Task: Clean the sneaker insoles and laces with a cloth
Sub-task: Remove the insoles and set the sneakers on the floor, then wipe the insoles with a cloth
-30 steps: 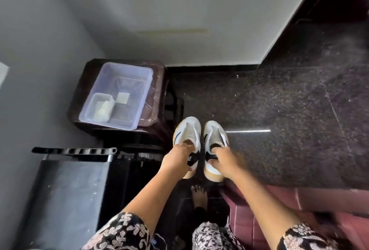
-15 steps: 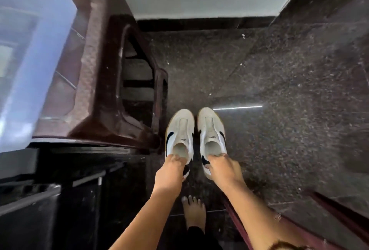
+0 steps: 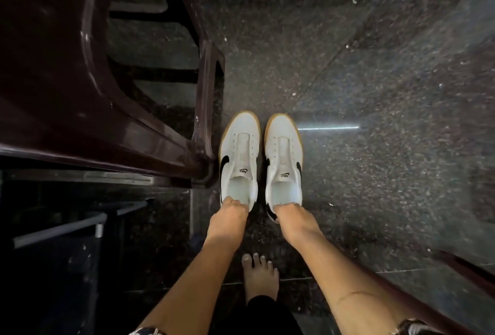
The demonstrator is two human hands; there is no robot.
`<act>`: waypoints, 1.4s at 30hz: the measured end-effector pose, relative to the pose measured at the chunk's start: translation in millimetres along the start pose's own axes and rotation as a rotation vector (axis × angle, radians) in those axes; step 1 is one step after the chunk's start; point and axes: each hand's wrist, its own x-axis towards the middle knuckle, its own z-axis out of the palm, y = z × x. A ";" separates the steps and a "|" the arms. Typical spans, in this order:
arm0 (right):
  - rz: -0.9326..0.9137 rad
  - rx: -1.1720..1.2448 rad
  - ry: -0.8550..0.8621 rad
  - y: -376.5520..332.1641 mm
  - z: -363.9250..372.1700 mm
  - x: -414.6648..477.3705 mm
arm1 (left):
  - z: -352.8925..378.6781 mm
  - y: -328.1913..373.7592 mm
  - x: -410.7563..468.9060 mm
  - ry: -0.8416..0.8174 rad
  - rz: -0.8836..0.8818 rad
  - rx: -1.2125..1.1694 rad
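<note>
Two white sneakers with black swooshes and tan soles sit side by side on the dark speckled floor, toes pointing away from me. No laces show in their eyelets. My left hand [image 3: 227, 221] grips the heel of the left sneaker [image 3: 239, 155]. My right hand [image 3: 296, 223] grips the heel of the right sneaker [image 3: 284, 158]. Pale insoles show inside both openings. No cloth is in view.
A dark brown plastic stool [image 3: 80, 80] stands at the left, its leg almost touching the left sneaker. A dark metal frame [image 3: 67, 227] lies lower left. My bare foot [image 3: 259, 278] rests on the floor between my arms. A dark red edge [image 3: 466, 273] runs along the lower right.
The sneakers have come down to the floor next to the stool, still held at the heels. My head has dropped lower and closer, so the clear tub has left the view.
</note>
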 end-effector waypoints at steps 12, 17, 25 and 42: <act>0.111 0.234 0.018 -24.8 -15.4 -3.5 | -22.5 0.4 -5.7 0.168 0.041 -0.141; 0.089 0.225 0.090 -44.0 -21.1 -9.0 | -21.5 -12.5 -29.6 0.258 -0.033 -0.262; -0.034 0.234 0.120 -111.6 -27.8 -71.3 | -41.9 -22.5 -133.8 0.456 -0.248 -0.593; -0.595 0.773 0.644 -309.5 -123.7 -343.0 | -151.7 -42.9 -456.8 1.354 -0.351 -1.215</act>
